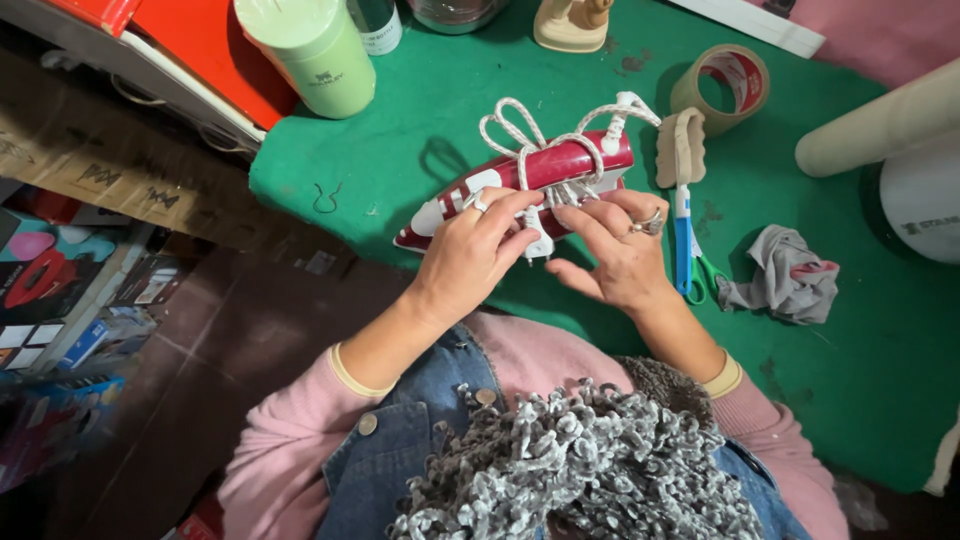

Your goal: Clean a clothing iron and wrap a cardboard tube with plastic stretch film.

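Both hands, left hand and right hand, clamped on red clothes iron (cord wound round) mid-frame; green tumbler lidded, upper left near table edge.

Pink sleeves with yellow cuffs, denim vest with metal buttons, grey looped scarf, silver rings on fingers.

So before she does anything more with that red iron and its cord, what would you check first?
1. Plug out of any socket: ok, the white plug sits loose between both hands.
2. Cord wound round the red and white iron: ok, though loops stick up at the top.
3. Both hands on the iron: ok, left hand and right hand grip its lower edge.
4. Iron resting on the green table: ok.
5. Blue-handled brush and green scissors close to her right hand: not ok, cramped.
6. Iron cool: cannot tell.
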